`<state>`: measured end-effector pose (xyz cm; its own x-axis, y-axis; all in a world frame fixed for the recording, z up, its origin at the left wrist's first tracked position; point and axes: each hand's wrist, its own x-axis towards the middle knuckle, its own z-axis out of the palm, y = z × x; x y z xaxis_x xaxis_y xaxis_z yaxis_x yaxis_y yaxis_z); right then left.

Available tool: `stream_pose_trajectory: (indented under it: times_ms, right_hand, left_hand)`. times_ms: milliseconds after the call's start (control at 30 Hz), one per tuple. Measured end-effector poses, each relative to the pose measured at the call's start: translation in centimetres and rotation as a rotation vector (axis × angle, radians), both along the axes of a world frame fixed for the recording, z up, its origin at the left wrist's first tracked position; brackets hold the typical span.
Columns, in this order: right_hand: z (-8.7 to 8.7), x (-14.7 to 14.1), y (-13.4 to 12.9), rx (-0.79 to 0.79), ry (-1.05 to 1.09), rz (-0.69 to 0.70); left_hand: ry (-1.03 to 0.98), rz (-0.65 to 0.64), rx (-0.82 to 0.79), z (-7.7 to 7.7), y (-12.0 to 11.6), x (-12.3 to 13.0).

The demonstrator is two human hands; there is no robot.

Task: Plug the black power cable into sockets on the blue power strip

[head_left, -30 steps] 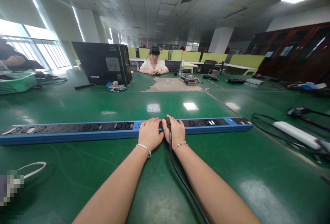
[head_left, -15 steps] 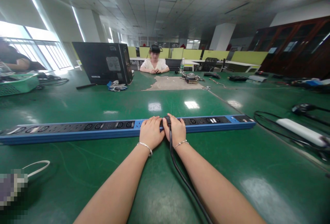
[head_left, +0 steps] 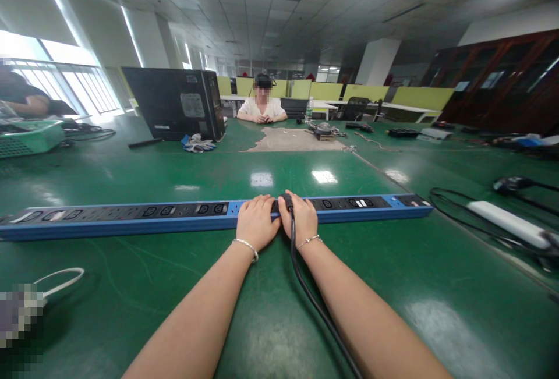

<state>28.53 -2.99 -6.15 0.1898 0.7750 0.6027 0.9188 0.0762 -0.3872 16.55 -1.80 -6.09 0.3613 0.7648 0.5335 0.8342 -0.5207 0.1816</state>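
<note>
Blue, looking stiff and heavy, one long power strip (head_left: 144, 227) is lying under the grip, its sides looking good for holding. One left hand (head_left: 257, 225) is resting on it; squeezing, I cannot tell. One right hand (head_left: 304, 217) is gripping one black plug (head_left: 288, 199) with one bendy cord (head_left: 294, 251).

Power strip (head_left: 117, 226) across table (head_left: 174, 172), computer tower (head_left: 163, 102) behind it, gloves (head_left: 198, 144) before computer tower, basket (head_left: 32, 139) left

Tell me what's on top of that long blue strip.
The left hand rests on the blue strip; the right hand holds a black plug there. Whatever lies directly beneath the hands and plug is covered.
</note>
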Motion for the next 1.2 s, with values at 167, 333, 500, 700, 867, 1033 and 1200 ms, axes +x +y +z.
stream_pose_trajectory:
  times_ms: [167,333,500,700,867,1033,1200]
  right_hand:
    - [-0.1,-0.2,-0.1,0.006,-0.033,0.003]
    - [-0.2,0.0,0.1,-0.009,0.029,-0.033]
    - [-0.7,-0.2,-0.2,-0.014,-0.066,-0.012]
    - [-0.7,0.4,-1.0,-0.064,-0.126,0.005]
    - [-0.3,1.7,-1.6,-0.139,-0.159,0.1]
    - [-0.2,2.4,-2.1,-0.185,-0.198,0.17]
    - [-0.2,2.9,-2.2,-0.193,-0.259,0.241]
  left_hand:
    - [0.0,0.004,0.013,-0.2,0.0,0.0]
    - [0.016,0.001,0.007,-0.1,-0.1,-0.1]
    - [0.016,0.003,0.003,-0.2,-0.1,0.0]
    - [0.002,0.004,-0.005,-0.1,0.0,0.0]
    - [-0.065,-0.072,-0.032,0.3,-0.4,0.2]
    - [-0.052,-0.169,-0.019,0.9,-1.0,0.9]
    - [-0.048,-0.14,-0.041,1.6,-0.6,1.1]
